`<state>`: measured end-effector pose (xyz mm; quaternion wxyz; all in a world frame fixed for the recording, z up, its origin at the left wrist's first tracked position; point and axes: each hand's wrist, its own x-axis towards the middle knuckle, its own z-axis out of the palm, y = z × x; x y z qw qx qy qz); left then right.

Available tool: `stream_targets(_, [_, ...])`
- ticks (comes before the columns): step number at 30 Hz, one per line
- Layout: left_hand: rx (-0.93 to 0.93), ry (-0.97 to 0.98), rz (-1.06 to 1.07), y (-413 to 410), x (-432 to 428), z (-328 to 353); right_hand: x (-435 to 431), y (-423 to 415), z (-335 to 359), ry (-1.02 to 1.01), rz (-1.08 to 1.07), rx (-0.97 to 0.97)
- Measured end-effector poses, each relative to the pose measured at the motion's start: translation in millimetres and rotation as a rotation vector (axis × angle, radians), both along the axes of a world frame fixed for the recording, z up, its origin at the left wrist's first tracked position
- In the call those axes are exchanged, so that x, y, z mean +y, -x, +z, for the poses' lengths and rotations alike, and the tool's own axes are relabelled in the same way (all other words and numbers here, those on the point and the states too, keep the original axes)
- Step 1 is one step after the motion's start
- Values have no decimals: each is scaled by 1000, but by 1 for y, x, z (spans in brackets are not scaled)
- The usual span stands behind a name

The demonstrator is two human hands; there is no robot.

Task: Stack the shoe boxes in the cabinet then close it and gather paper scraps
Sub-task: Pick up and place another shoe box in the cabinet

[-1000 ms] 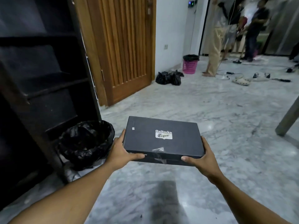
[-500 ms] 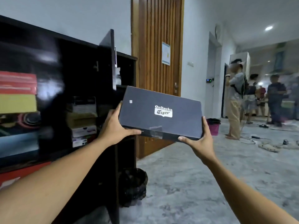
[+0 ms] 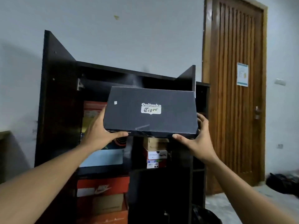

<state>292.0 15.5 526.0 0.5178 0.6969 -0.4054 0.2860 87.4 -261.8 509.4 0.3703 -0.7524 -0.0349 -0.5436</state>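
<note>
I hold a black Onitsuka Tiger shoe box (image 3: 150,112) up at the level of the cabinet's upper shelf. My left hand (image 3: 98,133) grips its left end and my right hand (image 3: 199,139) grips its right end. Behind it stands the tall black cabinet (image 3: 59,102), with both doors swung open. Its left column holds stacked boxes, among them a red-and-white Nike box (image 3: 102,186) and a pale blue box (image 3: 103,157). A short stack of smaller boxes (image 3: 156,152) sits on the middle shelf below the held box.
A ribbed wooden door (image 3: 234,94) with a paper notice stands right of the cabinet. A black bag (image 3: 283,183) lies on the marble floor at the right edge. Another dark bag (image 3: 203,214) sits by the cabinet's foot.
I have lifted the black box from waist height over the floor up to the cabinet's upper shelf. My view has turned from the floor to face the open cabinet.
</note>
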Motion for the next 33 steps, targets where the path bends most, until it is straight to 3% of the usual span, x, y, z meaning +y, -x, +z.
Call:
stream_targets(10, [45,101,279,-168,22,31,14,-247,14,-162,194,-30])
stream_targets(18, [0,206,498,-258,-20,91,-12,-386,81,-314,237,-143])
stream_targets(22, [25,268,505,-295,-34,105,-23,-439,115,-289,288,-83])
stream_targets(27, [31,95,524,-329,-37,98,-28,-474,118,-319,334,35])
stream_targets(33, [-132,-42,552,-359,-44,93,-30,-502,109,-341,153,-73])
